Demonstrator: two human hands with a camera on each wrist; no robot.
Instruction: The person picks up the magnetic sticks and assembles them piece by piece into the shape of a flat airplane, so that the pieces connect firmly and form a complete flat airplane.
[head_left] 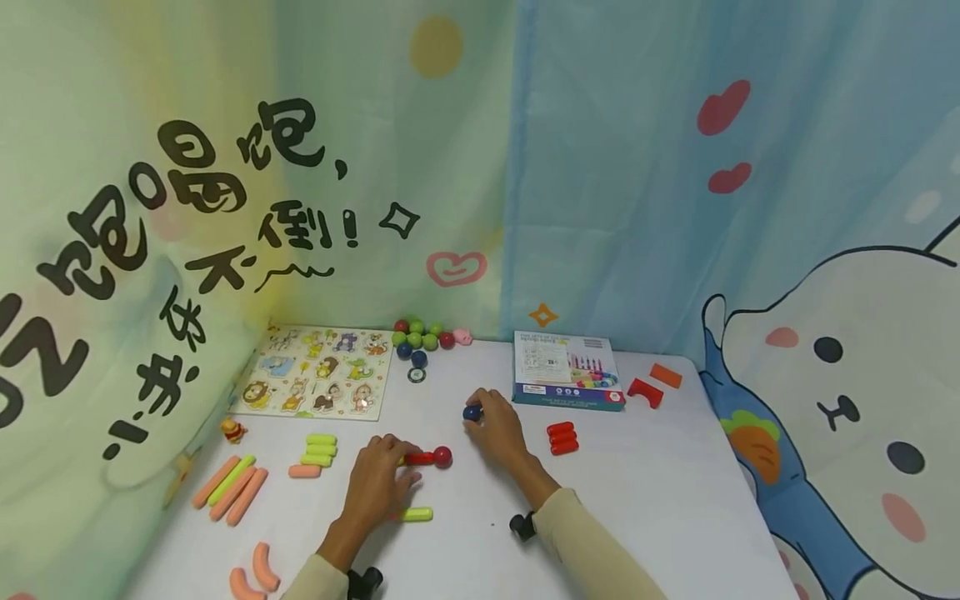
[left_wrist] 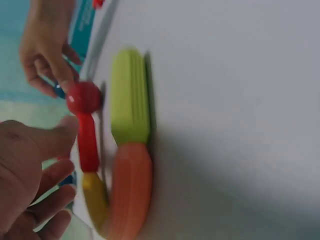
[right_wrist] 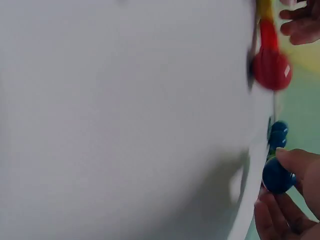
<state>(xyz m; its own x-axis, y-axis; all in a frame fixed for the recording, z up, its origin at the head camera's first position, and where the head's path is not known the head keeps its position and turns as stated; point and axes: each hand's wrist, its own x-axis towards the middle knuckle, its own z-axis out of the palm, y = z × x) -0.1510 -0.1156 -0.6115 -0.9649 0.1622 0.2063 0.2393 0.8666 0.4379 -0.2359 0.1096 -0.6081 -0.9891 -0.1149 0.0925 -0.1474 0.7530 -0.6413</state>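
Between thumb and fingers my right hand point(head_left: 497, 423) pinches a dark blue ball point(right_wrist: 278, 175). My left hand point(head_left: 377, 479) is at a joined chain of toy pieces; its fingers look spread beside the chain, and I cannot tell whether they touch it. That chain ends in a red ball point(head_left: 442, 457), followed by a red stick point(left_wrist: 87, 142), a yellow piece point(left_wrist: 95, 196) and an orange curved piece point(left_wrist: 131, 187). A yellow-green stick point(head_left: 416, 515) continues it on the near side. In the head view, the left hand hides the chain's bend.
Loose green, red and blue balls point(head_left: 415, 342) cluster at the back. An animal picture board point(head_left: 300, 375) lies back left and a toy box point(head_left: 567, 400) back right. Red short sticks point(head_left: 562, 437) lie to the right; orange and yellow-green sticks point(head_left: 238, 496) lie left, above orange curved pieces point(head_left: 264, 567).
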